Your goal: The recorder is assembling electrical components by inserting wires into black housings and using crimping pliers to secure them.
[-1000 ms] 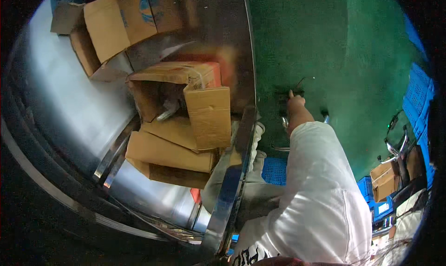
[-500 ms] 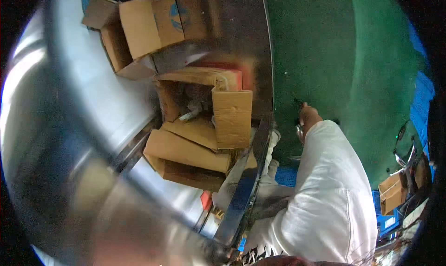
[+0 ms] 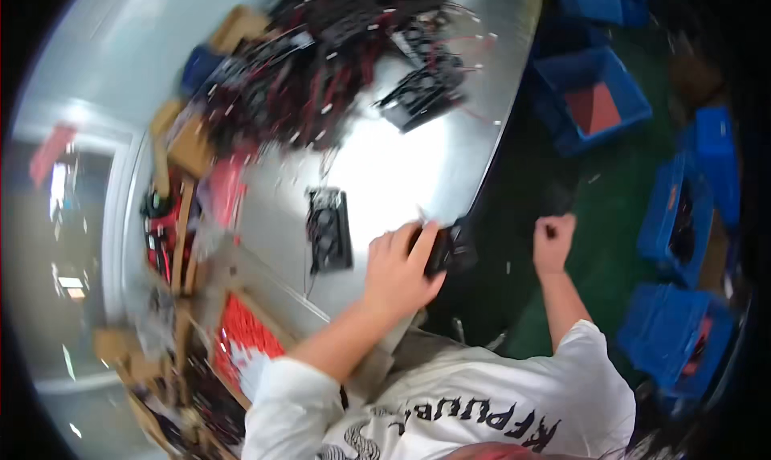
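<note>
My left hand (image 3: 396, 273) is at the metal table's right edge, its thumb and fingers curled round a black blocky object (image 3: 456, 249) that is too blurred to name. Away from the table, over the green floor, my right hand (image 3: 552, 243) is closed. A small dark spot shows between its fingers, but what it may hold I cannot make out. Left of my left hand, a black rectangular unit with round fan-like parts (image 3: 329, 228) lies on the table (image 3: 385, 167). Another black unit (image 3: 422, 94) lies farther off, beside a big heap of black parts with red wires (image 3: 309, 70).
A shallow box of red pieces (image 3: 247, 329) stands left of my left forearm. Cardboard boxes (image 3: 193, 145) line the table's left side. To the right are several blue bins (image 3: 594, 98) on the green floor (image 3: 590, 299).
The view has swung from cardboard boxes to the table with black parts. My left hand, a blur before, now grips the black object. My right hand remains over the floor.
</note>
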Demonstrator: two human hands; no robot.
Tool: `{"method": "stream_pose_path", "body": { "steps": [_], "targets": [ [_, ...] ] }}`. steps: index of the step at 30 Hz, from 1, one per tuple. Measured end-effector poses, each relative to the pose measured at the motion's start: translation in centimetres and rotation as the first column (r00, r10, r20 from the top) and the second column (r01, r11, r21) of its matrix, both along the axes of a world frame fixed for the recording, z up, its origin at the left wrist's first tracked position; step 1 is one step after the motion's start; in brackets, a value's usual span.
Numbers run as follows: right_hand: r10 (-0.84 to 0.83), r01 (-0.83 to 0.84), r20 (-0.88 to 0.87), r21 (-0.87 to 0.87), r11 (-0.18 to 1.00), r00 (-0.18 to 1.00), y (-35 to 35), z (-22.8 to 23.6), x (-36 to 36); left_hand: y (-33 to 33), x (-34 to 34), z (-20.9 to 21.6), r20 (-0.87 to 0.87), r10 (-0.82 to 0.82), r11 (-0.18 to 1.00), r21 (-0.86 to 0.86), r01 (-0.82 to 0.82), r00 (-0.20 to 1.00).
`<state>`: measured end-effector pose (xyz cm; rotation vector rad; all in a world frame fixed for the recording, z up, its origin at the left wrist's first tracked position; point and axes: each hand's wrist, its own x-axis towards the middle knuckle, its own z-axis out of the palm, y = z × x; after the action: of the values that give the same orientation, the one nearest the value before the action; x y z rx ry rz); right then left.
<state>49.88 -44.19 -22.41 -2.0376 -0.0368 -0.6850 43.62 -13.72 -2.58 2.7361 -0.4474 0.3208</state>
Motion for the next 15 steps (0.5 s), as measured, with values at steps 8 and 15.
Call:
{"method": "stream_pose_path", "body": {
  "steps": [8,15],
  "targets": [
    [0.606,-0.468,-0.068,-0.706,0.532,0.793,14.6,25.2,5.7,-0.2,-11.1,4.1,0.147,0.159,0.908,-0.41,-0.086,0.976],
    [0.669,-0.515,-0.251,-0.827,0.228,0.699,23.8,23.0,4.0,7.7,-32.3,5.4,0.285,0.479,0.853,-0.376,-0.362,0.83]
  ]
}}
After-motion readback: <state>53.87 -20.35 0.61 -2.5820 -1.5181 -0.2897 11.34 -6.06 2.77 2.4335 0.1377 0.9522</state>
